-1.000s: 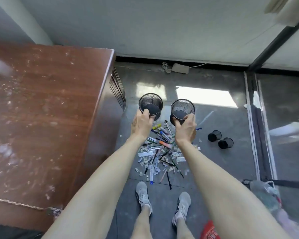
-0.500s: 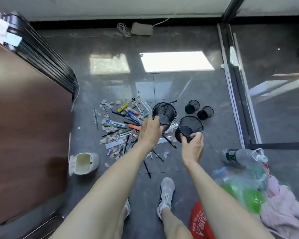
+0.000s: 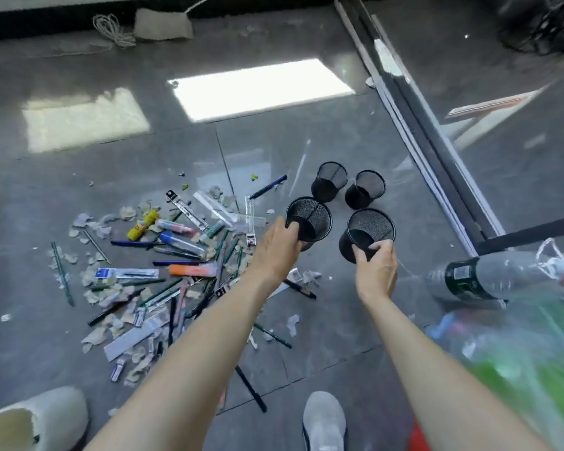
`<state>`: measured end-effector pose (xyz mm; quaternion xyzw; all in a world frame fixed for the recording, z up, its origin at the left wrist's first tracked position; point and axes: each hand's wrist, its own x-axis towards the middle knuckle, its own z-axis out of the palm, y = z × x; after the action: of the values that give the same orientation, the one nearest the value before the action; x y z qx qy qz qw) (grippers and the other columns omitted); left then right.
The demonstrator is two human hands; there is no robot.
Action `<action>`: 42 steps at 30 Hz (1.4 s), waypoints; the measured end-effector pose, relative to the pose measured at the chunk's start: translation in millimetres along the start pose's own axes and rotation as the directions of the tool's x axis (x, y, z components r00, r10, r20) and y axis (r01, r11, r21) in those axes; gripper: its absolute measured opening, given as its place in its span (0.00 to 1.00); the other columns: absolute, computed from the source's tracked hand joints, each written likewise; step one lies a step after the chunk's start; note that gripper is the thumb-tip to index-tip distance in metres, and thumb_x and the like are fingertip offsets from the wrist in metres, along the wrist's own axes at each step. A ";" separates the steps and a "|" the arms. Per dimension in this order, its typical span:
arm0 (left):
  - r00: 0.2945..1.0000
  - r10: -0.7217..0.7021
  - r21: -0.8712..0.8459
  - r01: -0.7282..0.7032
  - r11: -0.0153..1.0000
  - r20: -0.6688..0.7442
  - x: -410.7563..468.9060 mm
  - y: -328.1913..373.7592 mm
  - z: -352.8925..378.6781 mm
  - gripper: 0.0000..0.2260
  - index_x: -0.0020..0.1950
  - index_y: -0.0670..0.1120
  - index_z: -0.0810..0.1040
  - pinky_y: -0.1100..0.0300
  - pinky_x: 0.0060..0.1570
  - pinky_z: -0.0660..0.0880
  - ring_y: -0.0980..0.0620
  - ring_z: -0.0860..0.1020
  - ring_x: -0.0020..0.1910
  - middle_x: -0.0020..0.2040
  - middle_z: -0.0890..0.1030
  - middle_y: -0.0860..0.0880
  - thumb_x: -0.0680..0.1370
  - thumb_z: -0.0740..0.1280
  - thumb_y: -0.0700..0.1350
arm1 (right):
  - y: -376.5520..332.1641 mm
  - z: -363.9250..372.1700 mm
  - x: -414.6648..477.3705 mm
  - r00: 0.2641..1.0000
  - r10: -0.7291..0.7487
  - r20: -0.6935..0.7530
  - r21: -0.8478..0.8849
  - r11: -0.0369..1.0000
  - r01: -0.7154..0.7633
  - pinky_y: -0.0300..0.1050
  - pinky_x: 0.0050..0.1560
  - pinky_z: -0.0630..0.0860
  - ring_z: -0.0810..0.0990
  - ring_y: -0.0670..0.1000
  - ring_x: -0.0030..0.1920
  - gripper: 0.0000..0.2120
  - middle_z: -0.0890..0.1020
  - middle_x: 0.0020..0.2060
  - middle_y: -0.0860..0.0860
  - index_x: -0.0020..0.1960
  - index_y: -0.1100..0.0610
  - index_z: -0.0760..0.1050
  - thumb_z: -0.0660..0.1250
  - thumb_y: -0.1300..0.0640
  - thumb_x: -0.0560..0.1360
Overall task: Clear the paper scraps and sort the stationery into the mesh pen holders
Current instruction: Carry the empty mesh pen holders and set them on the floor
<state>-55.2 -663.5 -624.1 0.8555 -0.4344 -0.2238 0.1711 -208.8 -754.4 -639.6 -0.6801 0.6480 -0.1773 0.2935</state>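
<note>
My left hand (image 3: 279,247) grips the rim of a black mesh pen holder (image 3: 313,219), held low over the grey floor. My right hand (image 3: 376,266) grips a second black mesh holder (image 3: 370,229) just to its right. Two more mesh holders (image 3: 329,180) (image 3: 365,188) stand on the floor right behind them. A heap of stationery (image 3: 176,255) lies left of my hands: pens, pencils, an orange marker (image 3: 192,270), a yellow glue bottle (image 3: 142,225), clear rulers. Torn paper scraps (image 3: 105,297) are mixed through it.
A small white bin (image 3: 33,421) lies at the lower left. A plastic bottle (image 3: 489,278) and plastic bags (image 3: 518,359) lie at the right. A metal door track (image 3: 420,125) runs diagonally at the right. My grey shoe (image 3: 324,421) is at the bottom.
Both hands have carried the two mesh holders down and to the right, close to the two holders on the floor. The view has tilted down; the brown desk is out of sight.
</note>
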 end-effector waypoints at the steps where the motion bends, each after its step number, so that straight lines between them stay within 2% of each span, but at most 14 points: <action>1: 1.000 0.023 0.015 -0.023 1.000 0.000 11.3 -2.9 14.0 0.11 0.52 0.39 0.72 0.55 0.39 0.63 0.40 0.73 0.47 0.50 0.72 0.40 0.78 0.63 0.47 | 8.1 7.4 12.4 1.000 0.004 -0.004 -0.005 1.000 -0.004 0.43 0.43 0.60 0.73 0.59 0.53 0.13 0.77 0.51 0.58 0.50 0.60 0.69 0.68 0.54 0.75; 4: 0.996 0.085 0.033 -0.085 0.996 0.007 43.1 -10.5 59.6 0.11 0.51 0.39 0.72 0.54 0.38 0.64 0.39 0.74 0.47 0.50 0.72 0.40 0.77 0.64 0.47 | 35.0 26.3 53.7 1.000 0.000 0.021 -0.023 1.000 0.001 0.46 0.44 0.64 0.73 0.59 0.51 0.13 0.77 0.50 0.58 0.50 0.61 0.70 0.69 0.54 0.74; 6: 0.994 0.107 0.027 -0.107 0.994 -0.002 61.7 -16.0 85.6 0.10 0.49 0.39 0.72 0.54 0.37 0.63 0.38 0.74 0.47 0.51 0.73 0.40 0.77 0.65 0.46 | 45.7 33.3 85.7 0.995 -0.062 0.082 -0.074 0.995 0.068 0.47 0.46 0.67 0.74 0.58 0.50 0.12 0.78 0.47 0.58 0.48 0.61 0.71 0.71 0.56 0.72; 9: 0.991 0.133 0.007 -0.133 0.991 -0.011 82.1 -17.5 120.3 0.10 0.51 0.40 0.72 0.53 0.40 0.64 0.38 0.74 0.48 0.52 0.72 0.40 0.77 0.64 0.46 | 62.9 37.7 125.4 0.985 -0.075 0.157 -0.100 0.991 0.092 0.44 0.44 0.69 0.76 0.57 0.45 0.10 0.78 0.40 0.56 0.44 0.60 0.74 0.73 0.58 0.70; 14: 0.984 0.177 -0.008 -0.177 0.984 -0.036 101.6 -11.9 151.4 0.08 0.50 0.40 0.72 0.51 0.39 0.65 0.37 0.75 0.47 0.51 0.72 0.40 0.77 0.64 0.44 | 98.6 52.0 141.1 0.991 -0.062 0.118 -0.194 0.977 0.084 0.46 0.42 0.72 0.78 0.59 0.43 0.09 0.80 0.39 0.58 0.41 0.56 0.74 0.75 0.57 0.68; 17: 0.991 0.121 -0.051 -0.125 0.991 -0.061 107.8 -8.0 156.7 0.08 0.50 0.40 0.72 0.48 0.42 0.68 0.37 0.75 0.47 0.52 0.72 0.39 0.77 0.64 0.44 | 107.0 56.9 137.9 0.994 -0.045 0.102 -0.167 0.984 0.062 0.45 0.42 0.71 0.78 0.57 0.41 0.09 0.78 0.35 0.54 0.41 0.58 0.76 0.75 0.57 0.68; 20: 0.994 0.071 -0.086 -0.078 0.993 -0.081 110.7 -6.9 159.7 0.07 0.50 0.38 0.73 0.47 0.45 0.69 0.36 0.75 0.48 0.52 0.73 0.38 0.77 0.63 0.42 | 112.9 60.6 134.3 0.994 -0.033 0.101 -0.184 0.982 0.051 0.45 0.43 0.72 0.78 0.57 0.43 0.08 0.77 0.35 0.53 0.41 0.58 0.76 0.75 0.56 0.68; 25: 0.991 0.067 -0.040 -0.072 0.997 -0.112 112.1 -6.6 164.8 0.06 0.50 0.38 0.72 0.51 0.40 0.64 0.37 0.75 0.46 0.50 0.73 0.37 0.78 0.59 0.40 | 117.5 65.2 136.0 0.994 0.001 0.106 -0.185 0.983 0.018 0.46 0.47 0.73 0.79 0.59 0.47 0.08 0.80 0.39 0.57 0.44 0.59 0.78 0.74 0.59 0.69; 30: 0.993 0.062 -0.005 -0.063 0.998 -0.100 112.5 -4.9 165.8 0.04 0.49 0.39 0.73 0.52 0.38 0.63 0.42 0.70 0.39 0.49 0.73 0.39 0.78 0.60 0.39 | 113.8 74.1 136.7 0.993 0.009 0.120 -0.161 0.987 0.011 0.45 0.47 0.72 0.79 0.59 0.48 0.07 0.78 0.39 0.55 0.46 0.60 0.78 0.73 0.59 0.70; 34: 0.994 0.044 0.031 -0.041 0.999 -0.098 113.1 -4.6 168.4 0.05 0.49 0.39 0.73 0.52 0.38 0.63 0.38 0.75 0.43 0.49 0.74 0.39 0.78 0.60 0.40 | 110.3 75.7 137.7 0.993 0.006 0.121 -0.143 0.990 0.011 0.45 0.47 0.73 0.79 0.59 0.48 0.07 0.76 0.36 0.52 0.45 0.60 0.78 0.74 0.59 0.70; 42: 0.996 0.010 0.034 -0.007 0.999 -0.091 109.8 -3.9 176.8 0.05 0.51 0.40 0.70 0.53 0.37 0.62 0.38 0.75 0.44 0.51 0.73 0.40 0.78 0.62 0.41 | 112.0 79.1 139.2 0.992 0.011 0.123 -0.121 0.993 0.004 0.48 0.50 0.74 0.79 0.60 0.50 0.07 0.76 0.37 0.52 0.45 0.60 0.79 0.74 0.58 0.70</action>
<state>-89.3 -768.7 -800.5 0.8657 -0.4335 -0.1765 0.1773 -233.1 -876.9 -789.9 -0.7051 0.6395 -0.0948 0.2913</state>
